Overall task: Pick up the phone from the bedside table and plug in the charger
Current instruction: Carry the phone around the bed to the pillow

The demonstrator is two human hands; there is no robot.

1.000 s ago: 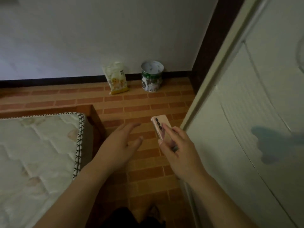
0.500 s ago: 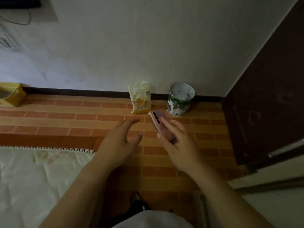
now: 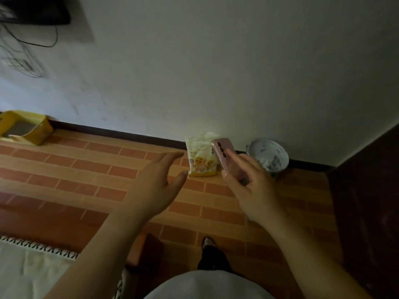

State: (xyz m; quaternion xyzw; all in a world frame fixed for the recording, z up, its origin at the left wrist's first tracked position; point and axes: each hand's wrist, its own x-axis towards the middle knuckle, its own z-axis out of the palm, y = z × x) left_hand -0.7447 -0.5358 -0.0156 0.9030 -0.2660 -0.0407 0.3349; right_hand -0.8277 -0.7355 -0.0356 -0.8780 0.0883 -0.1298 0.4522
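At the far left, a yellow box sits on the brick-patterned floor against the white wall; above it, dark cables hang down the wall under a black object at the top corner. A mattress with a black-stitched edge fills the lower left corner.

The left hand reaches forward over the floor, empty, its fingers stretched out and close together with the thumb held apart. Just past its fingertips, a yellow-and-white packet stands at the skirting.

The right hand holds the phone, a pink one with its back and three camera lenses facing up. The phone is raised in the air in front of the packet, gripped along its lower part, the index finger lying across its back and the thumb on its near edge. Behind that hand, a round tin stands by the wall. A dark door closes off the right side.
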